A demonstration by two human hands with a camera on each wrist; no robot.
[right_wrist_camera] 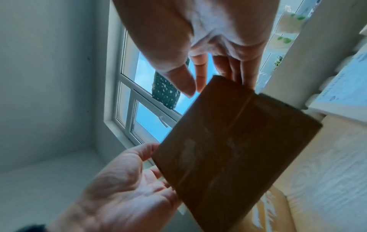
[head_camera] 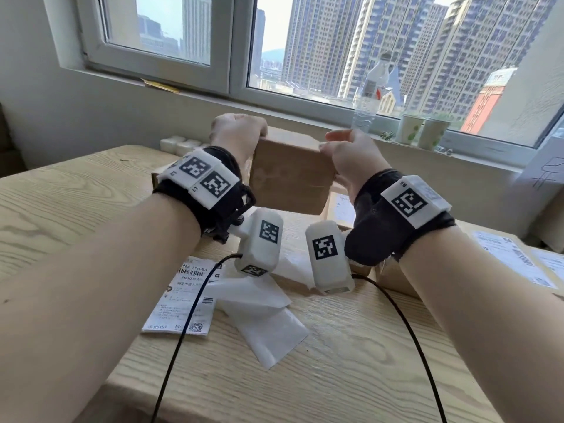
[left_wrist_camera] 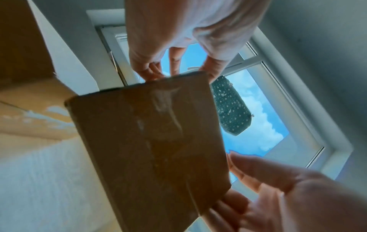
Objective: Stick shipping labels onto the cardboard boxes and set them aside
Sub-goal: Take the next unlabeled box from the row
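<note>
In the head view I hold a cardboard box (head_camera: 291, 175) raised above the wooden table (head_camera: 76, 190) at centre frame, my left hand (head_camera: 239, 134) curled over its upper left corner and my right hand (head_camera: 351, 154) gripping its right edge. A printed label (head_camera: 183, 297) and peeled backing paper (head_camera: 262, 315) lie lower centre; labelled boxes (head_camera: 515, 264) sit at the right edge. I judge I should keep both grips firm and turn a clean face up before setting it down clear of the paper.

In the left wrist view, fingers (left_wrist_camera: 248, 171) of the lower-right hand clamp the box's (left_wrist_camera: 151, 141) edge.

In the right wrist view, the box (right_wrist_camera: 232, 141) fills centre right, the upper hand's fingers (right_wrist_camera: 244, 73) on its far corner; a window (right_wrist_camera: 143, 116) lies behind.
</note>
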